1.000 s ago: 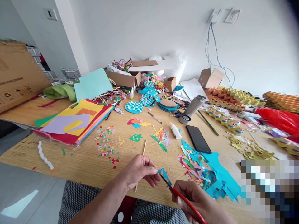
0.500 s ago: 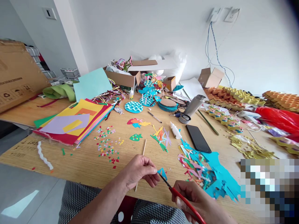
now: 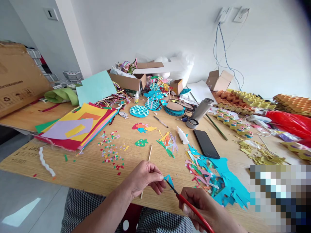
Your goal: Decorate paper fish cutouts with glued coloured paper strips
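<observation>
1. Turquoise triangular paper scrap (image 3: 168,180) is pinched between the thumb and fingertips of the left hand (image 3: 145,178), above the near edge of the pale wooden table (image 3: 92,171).
2. The right hand (image 3: 204,207) is closed around red-handled metal scissors (image 3: 184,201), whose blades touch the scrap's lower edge.
3. A thin wooden stick (image 3: 149,155) lies under the left hand.

Wood surface (image 3: 92,168), cluttered. L side: stack of coloured sheets (image 3: 80,126) w/ a lilac one on top; confetti bits (image 3: 110,152) just beside it. Centre: green paper fish (image 3: 141,142), glue bottle (image 3: 182,136) lying flat, black phone (image 3: 206,144) next to it, steel flask (image 3: 200,113) on its side behind. Back: blue wave discs (image 3: 139,111), open cardboard box (image 3: 128,82). R side: egg trays (image 3: 245,98), red bag (image 3: 291,124). Blue offcuts pile (image 3: 225,181) nr front edge.
</observation>
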A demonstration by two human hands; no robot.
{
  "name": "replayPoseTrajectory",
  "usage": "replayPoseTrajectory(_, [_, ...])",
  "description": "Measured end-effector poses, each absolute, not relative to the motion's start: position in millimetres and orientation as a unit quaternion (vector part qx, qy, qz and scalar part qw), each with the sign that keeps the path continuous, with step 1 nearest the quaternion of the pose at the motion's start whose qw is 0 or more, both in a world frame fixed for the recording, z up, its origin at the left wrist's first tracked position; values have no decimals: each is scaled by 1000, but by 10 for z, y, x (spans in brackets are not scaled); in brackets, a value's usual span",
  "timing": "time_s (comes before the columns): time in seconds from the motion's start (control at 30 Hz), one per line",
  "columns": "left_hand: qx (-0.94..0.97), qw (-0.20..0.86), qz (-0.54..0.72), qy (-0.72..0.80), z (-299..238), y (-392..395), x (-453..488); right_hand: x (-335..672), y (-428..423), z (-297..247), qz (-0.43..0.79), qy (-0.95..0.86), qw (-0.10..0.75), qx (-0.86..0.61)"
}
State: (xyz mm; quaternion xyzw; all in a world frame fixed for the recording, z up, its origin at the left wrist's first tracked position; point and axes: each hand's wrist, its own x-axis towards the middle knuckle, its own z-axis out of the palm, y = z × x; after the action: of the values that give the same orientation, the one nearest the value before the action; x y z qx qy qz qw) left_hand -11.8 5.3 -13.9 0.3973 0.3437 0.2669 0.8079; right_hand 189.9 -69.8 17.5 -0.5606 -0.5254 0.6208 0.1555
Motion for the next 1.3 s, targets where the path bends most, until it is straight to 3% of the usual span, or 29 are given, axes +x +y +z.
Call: replayPoseTrajectory(1.3, [432, 781, 260, 369, -76, 49, -136, 1916, -664, 101, 581, -561, 148, -571])
